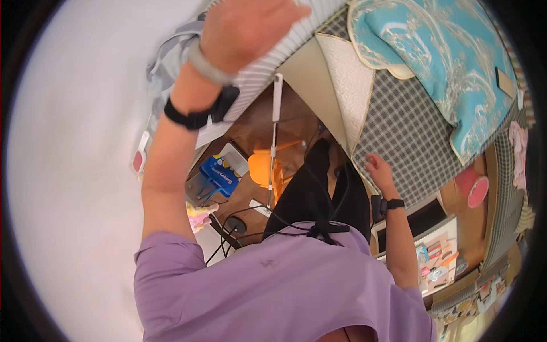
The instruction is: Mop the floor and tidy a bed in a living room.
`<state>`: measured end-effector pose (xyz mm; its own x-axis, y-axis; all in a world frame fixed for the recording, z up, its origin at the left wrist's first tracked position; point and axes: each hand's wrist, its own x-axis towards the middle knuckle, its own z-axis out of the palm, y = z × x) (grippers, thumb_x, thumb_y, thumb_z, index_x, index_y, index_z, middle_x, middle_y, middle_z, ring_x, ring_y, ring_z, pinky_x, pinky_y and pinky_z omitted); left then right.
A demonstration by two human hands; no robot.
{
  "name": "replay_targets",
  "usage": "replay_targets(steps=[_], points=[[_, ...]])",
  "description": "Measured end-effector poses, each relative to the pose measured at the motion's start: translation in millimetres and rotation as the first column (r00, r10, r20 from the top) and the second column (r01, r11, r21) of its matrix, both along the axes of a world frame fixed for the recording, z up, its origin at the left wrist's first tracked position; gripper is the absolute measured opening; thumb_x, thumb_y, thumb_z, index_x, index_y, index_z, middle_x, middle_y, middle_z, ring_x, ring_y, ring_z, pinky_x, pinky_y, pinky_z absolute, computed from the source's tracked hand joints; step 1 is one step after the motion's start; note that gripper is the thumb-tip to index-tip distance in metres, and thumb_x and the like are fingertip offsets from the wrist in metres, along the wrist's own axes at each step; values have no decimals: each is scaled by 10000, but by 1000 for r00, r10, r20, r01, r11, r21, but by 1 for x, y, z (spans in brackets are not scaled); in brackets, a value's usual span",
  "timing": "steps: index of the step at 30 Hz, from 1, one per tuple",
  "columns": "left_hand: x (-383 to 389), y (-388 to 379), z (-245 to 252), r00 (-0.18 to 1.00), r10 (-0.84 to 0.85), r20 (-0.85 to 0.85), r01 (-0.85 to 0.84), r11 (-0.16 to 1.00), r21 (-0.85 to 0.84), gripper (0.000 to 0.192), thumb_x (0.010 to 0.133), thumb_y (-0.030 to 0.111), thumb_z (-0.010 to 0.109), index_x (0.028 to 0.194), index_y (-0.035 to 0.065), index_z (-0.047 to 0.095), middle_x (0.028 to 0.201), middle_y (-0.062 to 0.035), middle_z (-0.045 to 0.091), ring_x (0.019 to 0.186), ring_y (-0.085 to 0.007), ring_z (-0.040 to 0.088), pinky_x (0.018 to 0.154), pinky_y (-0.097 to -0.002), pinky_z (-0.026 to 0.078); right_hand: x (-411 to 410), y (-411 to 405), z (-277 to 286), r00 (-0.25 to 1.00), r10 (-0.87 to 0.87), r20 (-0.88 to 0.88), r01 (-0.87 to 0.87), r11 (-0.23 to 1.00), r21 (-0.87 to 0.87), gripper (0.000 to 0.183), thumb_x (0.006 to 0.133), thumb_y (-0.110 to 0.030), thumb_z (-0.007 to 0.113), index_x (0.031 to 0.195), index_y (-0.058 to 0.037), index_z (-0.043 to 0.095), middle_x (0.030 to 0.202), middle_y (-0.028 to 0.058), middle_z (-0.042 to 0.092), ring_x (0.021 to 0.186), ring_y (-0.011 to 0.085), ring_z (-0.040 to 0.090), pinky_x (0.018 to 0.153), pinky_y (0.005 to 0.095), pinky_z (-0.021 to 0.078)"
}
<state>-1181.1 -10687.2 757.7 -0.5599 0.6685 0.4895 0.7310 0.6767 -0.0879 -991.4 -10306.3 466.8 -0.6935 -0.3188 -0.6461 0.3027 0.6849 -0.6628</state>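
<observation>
My left hand [248,36] is raised high and blurred, its back towards me and its fingertips pointing right. It is over or in front of a grey-and-white striped cloth [263,68]; whether it touches the cloth or holds anything cannot be seen. My right hand [379,173] hangs by the edge of a bed with a dark checked sheet [404,124], fingers loosely bent and nothing visible in them. Between my arms stands a flat mop with a white-and-grey pole [277,98], its white head [259,208] on the wooden floor. Neither hand is on the mop.
An orange chair [260,170] stands behind the mop, beside a blue bag [220,175]. Dark cables [273,218] trail from my waist. A teal quilt [431,60] covers part of the bed. At right are a pink bin [476,192] and a tray of small items [442,256].
</observation>
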Motion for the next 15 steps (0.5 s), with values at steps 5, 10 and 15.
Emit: replay_targets(steps=[5,10,15], points=[[76,78,-88,618,61,784,-579,711,400,136,785,101,633,919,95,651,790,-59,628,627,-176,593,542,-254,470,9,31,-23,997,-83,-2,83,996,-16,295,782,-149,618,1063,-63,595,762,105,614,699,218,595,659,333,471],[78,84,-294,188,-9,982,-937,299,182,190,809,116,635,974,22,629,856,-59,640,734,-141,608,681,-237,481,29,62,-64,992,-106,75,96,988,123,314,759,-186,634,1039,-46,611,795,124,619,742,246,603,678,361,470],[25,100,-425,-31,320,947,-999,-35,-20,470,751,240,691,1133,15,535,1025,-134,595,953,-269,552,836,-345,437,34,37,-122,973,-143,183,116,982,149,437,734,-179,683,1127,-27,570,916,120,630,848,213,609,759,338,475]])
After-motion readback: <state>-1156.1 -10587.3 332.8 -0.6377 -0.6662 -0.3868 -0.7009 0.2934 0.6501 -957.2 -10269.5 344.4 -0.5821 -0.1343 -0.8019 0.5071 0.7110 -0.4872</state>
